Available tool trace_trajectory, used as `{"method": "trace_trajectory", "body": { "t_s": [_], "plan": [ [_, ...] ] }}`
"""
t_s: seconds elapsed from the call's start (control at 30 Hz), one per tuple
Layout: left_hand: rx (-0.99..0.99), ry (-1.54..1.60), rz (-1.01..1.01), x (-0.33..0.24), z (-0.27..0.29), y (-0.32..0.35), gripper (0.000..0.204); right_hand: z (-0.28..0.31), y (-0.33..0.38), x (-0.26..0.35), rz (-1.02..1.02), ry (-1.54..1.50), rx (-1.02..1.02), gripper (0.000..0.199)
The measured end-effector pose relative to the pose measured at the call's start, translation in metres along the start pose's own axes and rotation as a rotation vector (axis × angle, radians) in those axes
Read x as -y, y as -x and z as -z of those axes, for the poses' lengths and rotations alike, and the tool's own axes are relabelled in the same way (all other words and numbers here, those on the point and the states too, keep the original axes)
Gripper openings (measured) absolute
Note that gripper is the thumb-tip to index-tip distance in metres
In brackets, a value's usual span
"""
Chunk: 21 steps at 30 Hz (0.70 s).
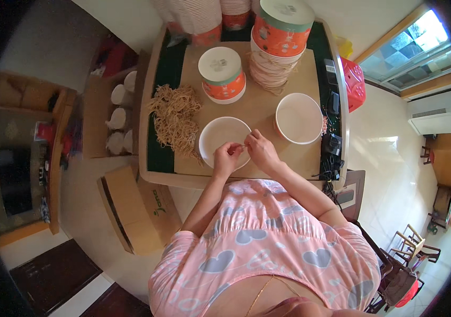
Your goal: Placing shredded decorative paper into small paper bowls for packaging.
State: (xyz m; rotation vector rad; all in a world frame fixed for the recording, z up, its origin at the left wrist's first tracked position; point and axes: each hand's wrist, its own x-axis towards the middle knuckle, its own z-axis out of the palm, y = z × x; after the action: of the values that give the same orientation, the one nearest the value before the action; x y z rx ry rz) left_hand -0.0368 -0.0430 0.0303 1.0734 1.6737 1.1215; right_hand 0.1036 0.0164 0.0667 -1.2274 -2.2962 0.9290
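An open paper bucket (216,133), white inside, stands at the near edge of the table in front of me. My left hand (227,157) and my right hand (262,153) meet over its right side, fingers pinched together. What they pinch is too small to make out. To the left lies a tangled heap of tan cords (175,119). Another open bucket (299,119) stands to the right. Farther back, an orange bucket (223,87) rests upside down. Beside it rises an inverted bucket stack (283,34), with tan cords (270,76) around its lower part.
Beneath the buckets is a cardboard sheet (259,119). More nested buckets (196,18) stand at the far edge. Black adapters and cables (332,143) line the right edge. A carton with white rolls (98,124) and a flattened box (138,211) are on the left.
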Motion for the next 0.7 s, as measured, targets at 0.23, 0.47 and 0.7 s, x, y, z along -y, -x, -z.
{"method": "trace_trajectory", "body": {
  "t_s": [0.23, 0.47, 0.7],
  "plan": [
    [-0.001, 0.004, 0.004, 0.003, -0.001, 0.000, 0.011, 0.001, 0.002, -0.001, 0.024, -0.024, 0.009, 0.008],
    [-0.017, -0.013, 0.013, 0.003, -0.001, 0.000, 0.012, 0.000, 0.004, -0.004, 0.082, -0.096, -0.044, 0.009],
    [-0.008, -0.011, 0.005, -0.001, -0.001, -0.001, 0.013, -0.003, 0.004, -0.012, 0.010, -0.096, 0.037, 0.008]
  ]
}}
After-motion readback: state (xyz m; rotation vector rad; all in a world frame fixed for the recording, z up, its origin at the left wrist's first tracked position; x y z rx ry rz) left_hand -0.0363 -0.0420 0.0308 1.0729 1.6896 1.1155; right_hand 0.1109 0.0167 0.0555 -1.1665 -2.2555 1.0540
